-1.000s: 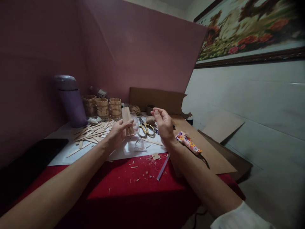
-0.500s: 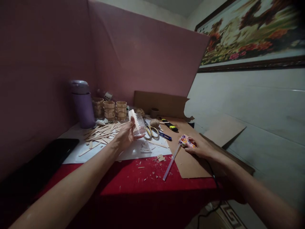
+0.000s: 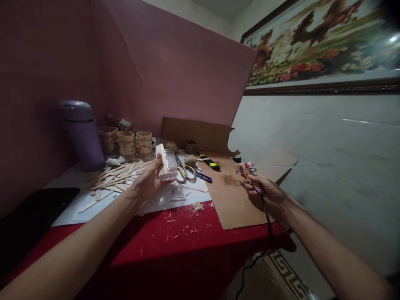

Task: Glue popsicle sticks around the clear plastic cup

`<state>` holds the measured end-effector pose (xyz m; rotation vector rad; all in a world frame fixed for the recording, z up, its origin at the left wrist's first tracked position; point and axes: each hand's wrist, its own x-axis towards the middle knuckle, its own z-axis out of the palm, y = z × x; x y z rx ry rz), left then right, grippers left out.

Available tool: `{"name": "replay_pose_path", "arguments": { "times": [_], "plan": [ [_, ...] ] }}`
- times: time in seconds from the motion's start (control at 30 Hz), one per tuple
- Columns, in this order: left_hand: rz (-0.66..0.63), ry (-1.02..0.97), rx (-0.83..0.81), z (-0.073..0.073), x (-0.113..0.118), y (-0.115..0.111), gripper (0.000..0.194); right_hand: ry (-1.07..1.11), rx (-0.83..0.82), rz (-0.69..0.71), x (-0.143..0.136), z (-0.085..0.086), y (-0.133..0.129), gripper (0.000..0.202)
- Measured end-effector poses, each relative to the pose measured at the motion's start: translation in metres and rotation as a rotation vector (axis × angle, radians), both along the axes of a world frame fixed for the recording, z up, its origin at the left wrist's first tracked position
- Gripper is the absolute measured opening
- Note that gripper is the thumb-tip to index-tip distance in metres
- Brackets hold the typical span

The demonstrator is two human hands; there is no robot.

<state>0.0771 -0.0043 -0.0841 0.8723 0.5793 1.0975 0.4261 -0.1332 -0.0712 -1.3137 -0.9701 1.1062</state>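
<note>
The clear plastic cup (image 3: 171, 165), craft sticks (image 3: 163, 161) along its side, sits tilted between thumb and fingers of the left hand (image 3: 151, 178), while the floral-patterned glue gun (image 3: 246, 168), earlier on the cardboard sheet (image 3: 236, 210), is now raised in the right hand's (image 3: 265, 190) curled grip, both forearms stretched forward.

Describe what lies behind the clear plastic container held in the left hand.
Behind the clear plastic container in the left hand, brown twine shows above it; upright cardboard stands farther back. Whatever the wooden sticks against the container cover is hidden.
</note>
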Motion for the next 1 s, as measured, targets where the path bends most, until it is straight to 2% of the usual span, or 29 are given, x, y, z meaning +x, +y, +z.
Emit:
{"name": "replay_pose_path", "arguments": {
  "times": [0.07,0.17,0.27,0.33,0.43,0.57,0.7,0.83,1.0],
  "plan": [
    [-0.011,0.009,-0.017,0.002,0.001,-0.003,0.038,0.081,0.015,-0.030,-0.006,0.008,-0.008,0.020],
    [-0.079,0.006,-0.063,0.004,0.003,-0.009,0.030,0.087,-0.007,-0.023,-0.024,0.019,-0.016,0.025],
    [-0.169,-0.030,-0.073,0.005,0.005,-0.012,0.028,0.063,-0.087,0.092,-0.049,0.025,-0.018,0.031],
    [-0.215,-0.039,-0.091,0.002,0.007,-0.013,0.031,0.028,-0.075,0.179,-0.068,0.028,-0.019,0.038],
    [-0.251,-0.049,-0.099,-0.002,0.008,-0.013,0.036,-0.017,-0.076,0.302,-0.099,0.034,-0.019,0.044],
    [-0.250,-0.034,-0.120,-0.001,0.010,-0.017,0.038,-0.100,-0.098,0.386,-0.131,0.042,-0.019,0.045],
    [-0.225,-0.011,-0.113,0.004,0.014,-0.022,0.029,-0.199,-0.124,0.454,-0.145,0.041,-0.016,0.050],
    [-0.242,0.058,-0.079,0.004,0.015,-0.026,0.035,-0.287,-0.117,0.481,-0.150,0.038,-0.012,0.052],
    [-0.201,0.104,-0.011,0.001,0.014,-0.027,0.037,-0.335,-0.102,0.500,-0.152,0.037,-0.008,0.052]
  ]
}}
